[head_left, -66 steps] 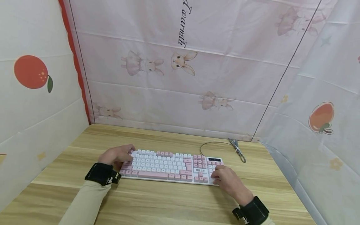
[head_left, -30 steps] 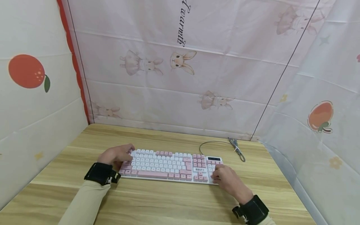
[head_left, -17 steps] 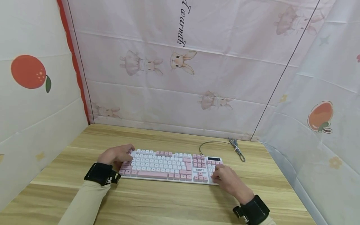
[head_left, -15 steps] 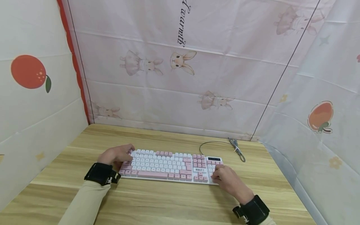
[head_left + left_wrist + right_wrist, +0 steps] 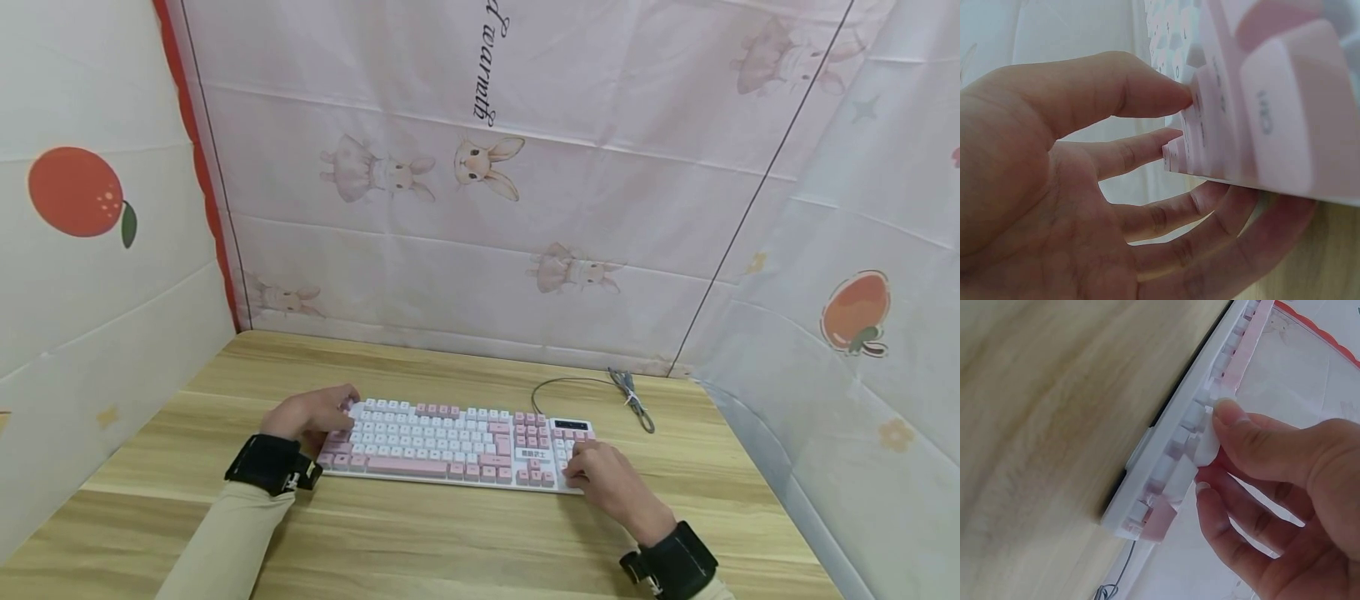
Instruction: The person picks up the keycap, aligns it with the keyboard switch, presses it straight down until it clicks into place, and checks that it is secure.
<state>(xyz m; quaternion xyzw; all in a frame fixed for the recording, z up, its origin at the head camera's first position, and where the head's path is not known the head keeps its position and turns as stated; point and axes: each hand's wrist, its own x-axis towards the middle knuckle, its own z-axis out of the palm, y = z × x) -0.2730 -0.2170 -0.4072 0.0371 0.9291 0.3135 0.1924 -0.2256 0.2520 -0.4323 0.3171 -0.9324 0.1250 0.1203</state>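
A pink and white keyboard (image 5: 427, 442) lies flat on the table, its long side facing me. At its left end my left hand (image 5: 307, 412) holds it. In the left wrist view the thumb (image 5: 1172, 97) lies on the pink keys, and the other fingers wrap the side edge. My right hand (image 5: 611, 479) is over the number pad at the right end. Seen from the right wrist, its thumb and forefinger pinch a white keycap (image 5: 1208, 445), while another finger curls near the neighbouring keys. Part of the number pad is hidden behind this hand in the head view.
A grey cable (image 5: 573, 380) runs from the keyboard's back edge to a tied bundle (image 5: 633, 400) at the back right of the wooden table (image 5: 420, 542). Printed cloth walls (image 5: 420, 283) enclose the table at the back and both sides.
The right hand's fingers have drawn slightly closer together on the number pad since the earliest frame. The left hand and the keyboard have stayed in place.
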